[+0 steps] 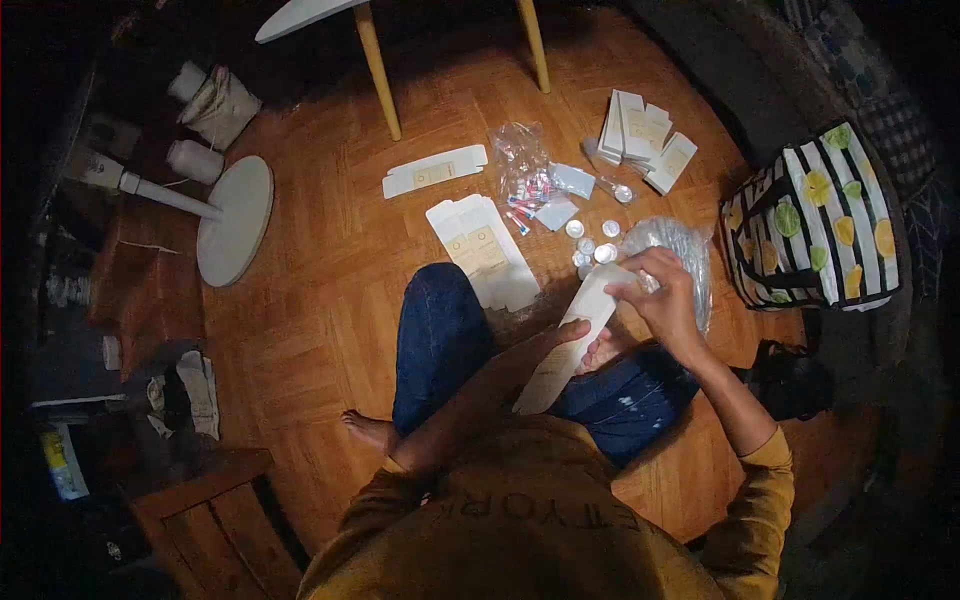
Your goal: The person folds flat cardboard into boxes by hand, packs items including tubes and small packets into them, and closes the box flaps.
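Right hand (667, 298) pinches and left hand (560, 337) clasps a white carton (587, 305), print too small; shirt (545, 550) reads "YORK"

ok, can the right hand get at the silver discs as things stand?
Probably yes: the silver discs lie uncovered nearby, though the right hand would first have to leave the white box.

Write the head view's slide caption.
Over a cluttered floor, left hand grips a white carton, right hand at its end.
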Available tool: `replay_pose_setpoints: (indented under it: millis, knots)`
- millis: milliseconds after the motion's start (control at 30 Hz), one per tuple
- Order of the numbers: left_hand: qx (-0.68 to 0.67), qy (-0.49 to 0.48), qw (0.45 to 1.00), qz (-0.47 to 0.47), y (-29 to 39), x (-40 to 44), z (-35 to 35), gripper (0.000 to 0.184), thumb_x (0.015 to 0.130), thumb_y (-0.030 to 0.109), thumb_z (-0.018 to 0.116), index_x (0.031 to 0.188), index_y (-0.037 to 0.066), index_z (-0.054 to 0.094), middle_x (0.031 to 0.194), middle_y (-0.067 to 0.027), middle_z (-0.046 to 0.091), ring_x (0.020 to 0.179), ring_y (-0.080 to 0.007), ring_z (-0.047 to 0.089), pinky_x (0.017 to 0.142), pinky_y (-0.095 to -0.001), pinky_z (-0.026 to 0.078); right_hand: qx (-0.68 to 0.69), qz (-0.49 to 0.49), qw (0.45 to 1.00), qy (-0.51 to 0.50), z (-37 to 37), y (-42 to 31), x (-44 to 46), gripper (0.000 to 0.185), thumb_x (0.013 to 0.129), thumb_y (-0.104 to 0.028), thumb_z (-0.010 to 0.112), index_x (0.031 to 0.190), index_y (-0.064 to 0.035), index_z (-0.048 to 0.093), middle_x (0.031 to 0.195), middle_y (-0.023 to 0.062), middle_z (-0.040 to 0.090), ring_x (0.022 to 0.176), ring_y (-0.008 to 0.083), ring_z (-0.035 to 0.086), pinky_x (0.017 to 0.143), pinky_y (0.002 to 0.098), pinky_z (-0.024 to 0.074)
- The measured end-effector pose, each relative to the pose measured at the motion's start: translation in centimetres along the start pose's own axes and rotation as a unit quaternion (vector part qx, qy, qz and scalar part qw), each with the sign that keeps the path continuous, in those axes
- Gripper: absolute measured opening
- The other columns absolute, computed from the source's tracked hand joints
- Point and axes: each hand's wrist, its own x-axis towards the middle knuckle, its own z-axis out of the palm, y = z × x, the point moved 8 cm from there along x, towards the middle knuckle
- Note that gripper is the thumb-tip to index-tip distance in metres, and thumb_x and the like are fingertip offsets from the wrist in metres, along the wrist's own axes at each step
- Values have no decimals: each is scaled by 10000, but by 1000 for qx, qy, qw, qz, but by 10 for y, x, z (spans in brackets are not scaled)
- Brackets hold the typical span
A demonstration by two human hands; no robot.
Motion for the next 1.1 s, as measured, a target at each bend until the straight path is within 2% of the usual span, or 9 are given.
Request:
replay_pose_setpoints:
  millis: [33,233,433,633,800,867,967,1033,1100]
  knots:
    - [-1,0,1000,1,-1,2,0,643,851,492,500,1219,-29,421,910,-39,519,821,-121,523,724,-259,462,12,11,1000,6,-1,2,-3,142,640,-94,728,740,-57,634,741,56,597,787,257,559,881,383,336]
    - [-78,-18,997,15,-6,11,5,502,858,455,512,1137,38,491,841,4,498,741,-96,499,684,-232,427,-32,-50,998,-1,-14,-20,-10,130,662,-32,668,779,-76,633,797,39,604,814,210,556,920,396,314]
    - [9,17,998,52,3,8,-6,447,869,424,507,1164,88,491,878,13,471,805,-84,470,712,-217,406,6,-74,994,-86,-14,-18,-9,200,652,7,622,829,-83,645,814,40,600,855,207,550,1012,443,227]
    - [62,-13,995,80,22,2,-1,570,840,455,526,1213,29,464,936,-16,498,880,-114,467,824,-255,377,47,-73,989,-123,-18,-23,-8,308,641,18,591,906,-114,674,844,40,601,885,213,541,1036,461,179]
    - [255,-31,964,64,33,1,1,581,833,437,554,1241,37,448,1220,-94,469,1134,-182,414,955,-304,320,11,-68,979,-191,-16,-25,-9,288,669,-20,607,927,-124,679,901,53,601,927,222,533,1046,480,149]
    - [249,-31,967,45,28,-4,5,590,824,441,562,1230,27,452,1177,-92,491,1100,-175,435,935,-301,337,1,-67,975,-210,-13,-24,-9,263,693,-41,618,936,-122,679,915,62,599,942,234,528,1046,498,134]
    - [212,-20,977,-13,30,-18,18,593,816,442,570,1211,14,458,1089,-86,532,1013,-163,489,883,-293,379,3,-30,962,-272,-5,-16,-11,209,756,-143,659,957,-87,667,921,69,610,925,228,548,1005,445,261]
    - [182,-8,982,-51,22,-18,16,587,816,439,569,1203,11,460,1045,-82,551,960,-157,520,852,-289,405,181,135,868,-441,17,-5,-27,284,789,-237,672,981,-31,640,940,89,618,900,211,568,889,350,396]
    - [135,-113,984,-13,9,-5,25,581,822,456,562,1178,7,463,960,-69,562,830,-146,555,767,-279,447,165,190,858,-448,26,16,-26,305,785,-244,681,980,-14,633,945,97,621,890,193,570,834,314,421]
